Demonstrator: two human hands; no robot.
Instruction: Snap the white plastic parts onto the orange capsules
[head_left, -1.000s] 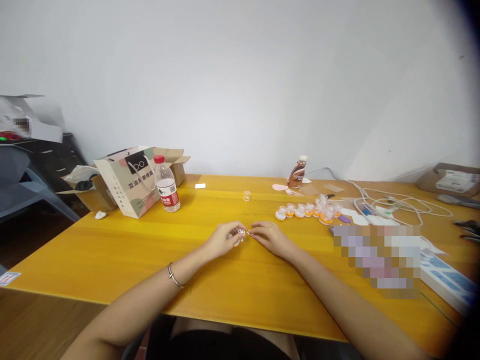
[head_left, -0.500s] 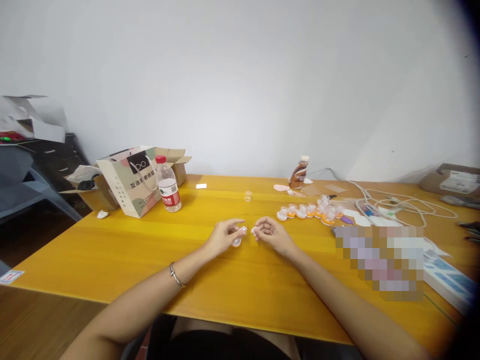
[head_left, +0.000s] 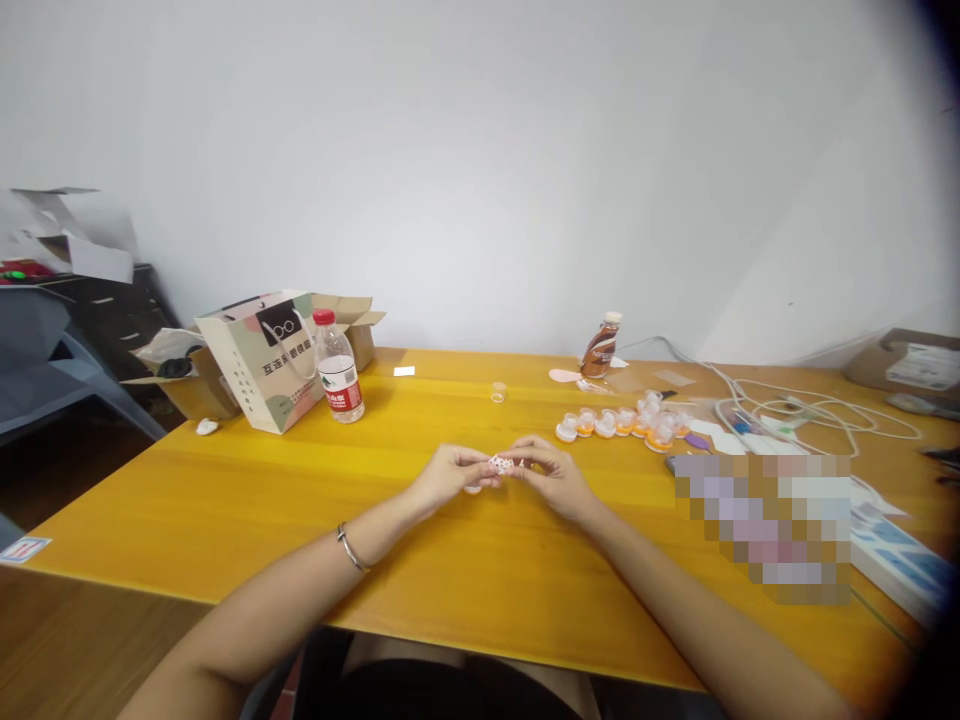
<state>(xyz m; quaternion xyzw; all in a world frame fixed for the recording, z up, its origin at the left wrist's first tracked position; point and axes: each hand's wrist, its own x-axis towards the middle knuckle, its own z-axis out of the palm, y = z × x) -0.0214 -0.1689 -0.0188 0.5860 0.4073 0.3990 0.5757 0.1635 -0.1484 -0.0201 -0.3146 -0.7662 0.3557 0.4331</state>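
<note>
My left hand (head_left: pixel 448 477) and my right hand (head_left: pixel 557 482) meet over the middle of the table. Between their fingertips is a small white piece with dark spots or holes (head_left: pixel 501 465), too small to name more closely. Both hands are closed in a pinch on it; whether it is one piece or two put together I cannot tell. Below the left fingers part of a small whitish round container (head_left: pixel 472 489) shows, mostly hidden by the hand. Farther back a small clear round cup (head_left: pixel 498 392) stands alone on the table.
Several small clear containers with orange or white bases (head_left: pixel 619 424) stand to the right, near a brown bottle (head_left: pixel 601 346) and white cables (head_left: pixel 795 405). A red-capped water bottle (head_left: pixel 339 368) and a paper bag (head_left: pixel 259 375) are at left. A blurred patch covers things at right.
My hands, apart before with a white piece in each, have come together so that their fingertips meet at the spotted white piece. The view has shifted slightly.
</note>
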